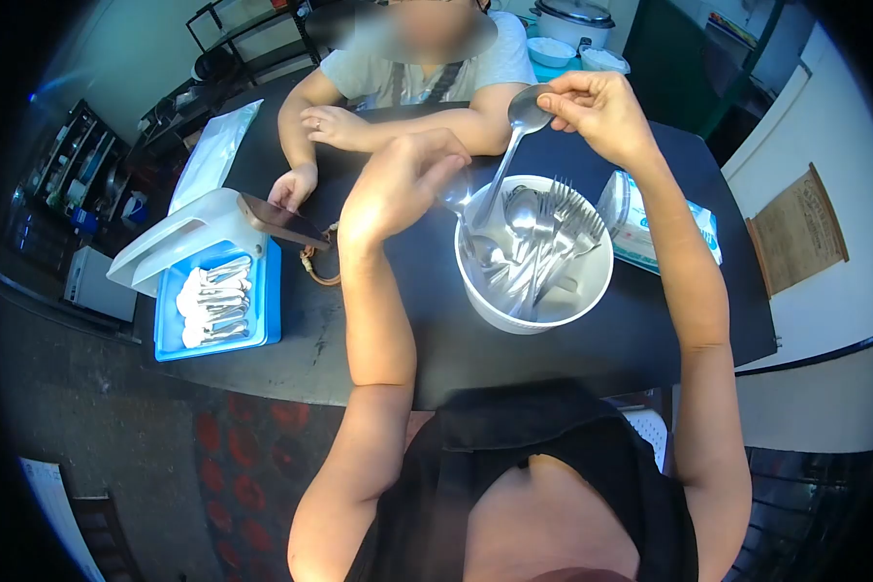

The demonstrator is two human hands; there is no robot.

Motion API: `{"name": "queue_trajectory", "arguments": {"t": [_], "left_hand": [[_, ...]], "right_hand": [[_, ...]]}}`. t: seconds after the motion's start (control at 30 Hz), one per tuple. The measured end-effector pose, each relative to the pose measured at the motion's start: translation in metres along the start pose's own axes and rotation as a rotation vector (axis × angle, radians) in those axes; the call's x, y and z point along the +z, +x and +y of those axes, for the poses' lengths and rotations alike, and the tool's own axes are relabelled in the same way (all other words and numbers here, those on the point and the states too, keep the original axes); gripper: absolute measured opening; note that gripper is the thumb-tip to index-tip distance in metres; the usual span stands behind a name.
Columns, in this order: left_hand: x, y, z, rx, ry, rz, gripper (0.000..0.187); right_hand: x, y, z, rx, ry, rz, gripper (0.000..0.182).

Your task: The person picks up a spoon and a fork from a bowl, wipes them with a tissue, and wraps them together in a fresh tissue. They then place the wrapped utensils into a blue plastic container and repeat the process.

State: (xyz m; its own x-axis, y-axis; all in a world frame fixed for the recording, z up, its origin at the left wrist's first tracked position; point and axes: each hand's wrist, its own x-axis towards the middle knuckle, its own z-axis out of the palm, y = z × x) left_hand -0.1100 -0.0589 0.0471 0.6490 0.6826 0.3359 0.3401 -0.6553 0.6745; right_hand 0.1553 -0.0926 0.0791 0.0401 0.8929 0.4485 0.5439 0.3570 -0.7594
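Note:
My right hand (601, 112) is closed, pinching a metal spoon (528, 114) at its bowl end, the handle slanting down to the rim of a white tub (536, 323). My left hand (398, 184) is closed too, fingertips at the bowl of another spoon (455, 192), whose handle points down into the tub's left side. Inside the tub lies a loose heap of forks (577, 228) and spoons (523, 211), several with their heads up. A soft plastic pack (640, 228), like tissues or wipes, lies right of the tub.
At the left, a blue box (267, 310) holds several wrapped cutlery bundles (218, 301). A phone (281, 223) leans by its white lid (179, 228). Across the dark table (359, 373) sits a person (407, 121), forearms on it. A rice cooker (574, 21) and bowls stand behind.

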Motion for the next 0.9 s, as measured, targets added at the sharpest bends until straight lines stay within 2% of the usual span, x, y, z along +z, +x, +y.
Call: {"name": "queue_trajectory", "arguments": {"t": [0.2,0.3,0.37,0.4,0.43,0.5,0.63,0.67,0.73,0.83,0.9], "left_hand": [[0.002,0.006,-0.002,0.001,-0.083,0.006,0.013],[0.006,0.010,-0.008,0.047,-0.022,-0.029,0.015],[0.013,0.013,-0.004,0.289,-0.072,-0.051,0.020],[0.017,0.014,0.000,0.329,-0.129,-0.059,0.025],[0.020,0.016,0.005,0.329,-0.134,-0.066,0.025],[0.024,0.018,0.009,0.125,-0.190,-0.189,0.028],[0.032,0.024,0.002,0.093,-0.453,-0.245,0.030],[0.034,0.024,0.001,0.157,-0.462,-0.219,0.022],[0.033,0.027,-0.001,0.153,-0.491,-0.163,0.025],[0.029,0.027,0.005,0.091,-0.573,-0.035,0.027],[0.028,0.029,0.005,0.066,-0.636,0.161,0.027]], "right_hand": [[-0.008,-0.010,-0.011,0.001,-0.037,-0.002,0.018],[-0.002,-0.017,-0.006,-0.041,-0.015,-0.025,0.017],[0.005,-0.022,-0.008,-0.078,0.023,-0.020,0.016],[0.009,-0.025,-0.012,-0.109,0.033,-0.003,0.016],[0.013,-0.029,-0.017,-0.139,0.043,0.013,0.016],[0.018,-0.036,-0.028,-0.168,0.069,0.047,0.016],[0.012,-0.043,-0.026,-0.166,-0.002,0.057,0.017],[0.010,-0.043,-0.022,-0.195,0.044,0.041,0.020],[0.007,-0.046,-0.017,-0.222,0.090,0.024,0.023],[0.008,-0.049,-0.005,-0.107,-0.082,-0.100,0.021],[0.012,-0.050,0.004,-0.225,-0.324,-0.207,0.022]]}}
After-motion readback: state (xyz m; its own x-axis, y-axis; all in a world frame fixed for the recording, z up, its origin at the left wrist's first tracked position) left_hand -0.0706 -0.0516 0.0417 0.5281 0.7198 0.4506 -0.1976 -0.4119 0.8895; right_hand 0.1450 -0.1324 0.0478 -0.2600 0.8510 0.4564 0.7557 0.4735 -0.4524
